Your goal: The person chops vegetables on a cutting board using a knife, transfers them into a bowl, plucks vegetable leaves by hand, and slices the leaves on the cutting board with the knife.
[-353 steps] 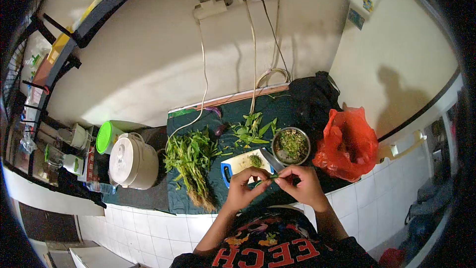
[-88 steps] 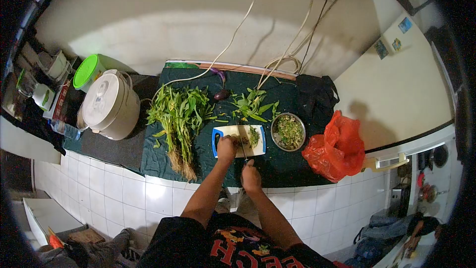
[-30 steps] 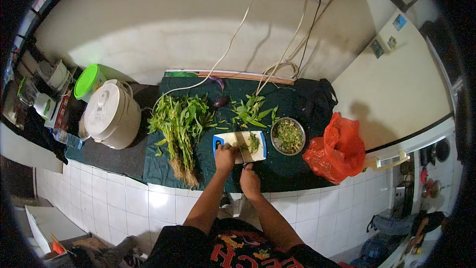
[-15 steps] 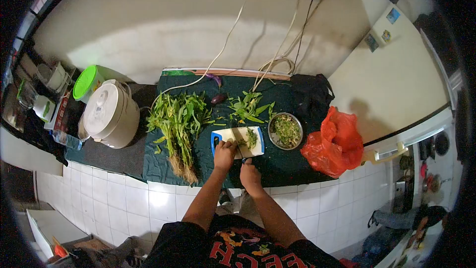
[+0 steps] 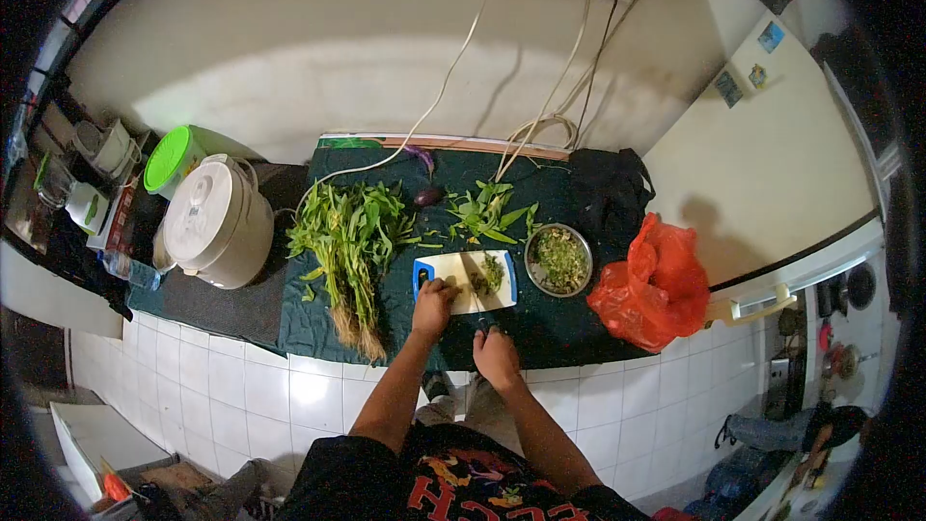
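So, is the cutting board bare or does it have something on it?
Not bare: on the cutting board, a small heap of chopped greens lies toward its right end, to the right of the knife.

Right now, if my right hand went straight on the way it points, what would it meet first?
Beyond the knife handle it grips, your right hand would probably meet the near edge of the cutting board first, though its height is hard to judge.

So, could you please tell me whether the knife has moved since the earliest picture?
Yes; the knife has shifted left, away from the metal bowl, to about the middle of the cutting board.
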A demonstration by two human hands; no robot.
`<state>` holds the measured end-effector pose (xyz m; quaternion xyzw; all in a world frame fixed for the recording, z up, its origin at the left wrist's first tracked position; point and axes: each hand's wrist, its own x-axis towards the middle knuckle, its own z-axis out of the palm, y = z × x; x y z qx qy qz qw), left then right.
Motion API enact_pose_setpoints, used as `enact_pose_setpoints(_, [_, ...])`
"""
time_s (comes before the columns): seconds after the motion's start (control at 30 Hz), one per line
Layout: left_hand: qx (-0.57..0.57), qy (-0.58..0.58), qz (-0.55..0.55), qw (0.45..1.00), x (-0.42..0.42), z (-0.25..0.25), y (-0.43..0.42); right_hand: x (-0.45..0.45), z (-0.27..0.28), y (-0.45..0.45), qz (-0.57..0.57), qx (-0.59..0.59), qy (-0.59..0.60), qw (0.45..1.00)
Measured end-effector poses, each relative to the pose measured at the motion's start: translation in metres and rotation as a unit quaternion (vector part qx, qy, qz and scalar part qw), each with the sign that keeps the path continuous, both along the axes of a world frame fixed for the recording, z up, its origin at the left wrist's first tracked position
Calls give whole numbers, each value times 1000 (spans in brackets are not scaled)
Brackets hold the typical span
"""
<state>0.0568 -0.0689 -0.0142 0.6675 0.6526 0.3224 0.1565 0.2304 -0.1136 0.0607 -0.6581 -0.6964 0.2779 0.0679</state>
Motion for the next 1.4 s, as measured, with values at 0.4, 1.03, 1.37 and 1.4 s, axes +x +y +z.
enact_pose_setpoints(0.4, [-8,4,7,1000,2,5,3,-20,-15,-18,10,-14,16,1000])
enact_pose_setpoints(1.03, [-55,-36,41,997,-1,-16,10,-30,-25,14,-8,12,74,997])
enact_pose_setpoints(1.37, [-112,-48,92,988,2,-8,15,-30,-30,7,-36,-32,59,997])
enact_pose_setpoints(1.4, [-112,-31,99,988,4,-6,11,-30,-24,8,-18,-17,72,997])
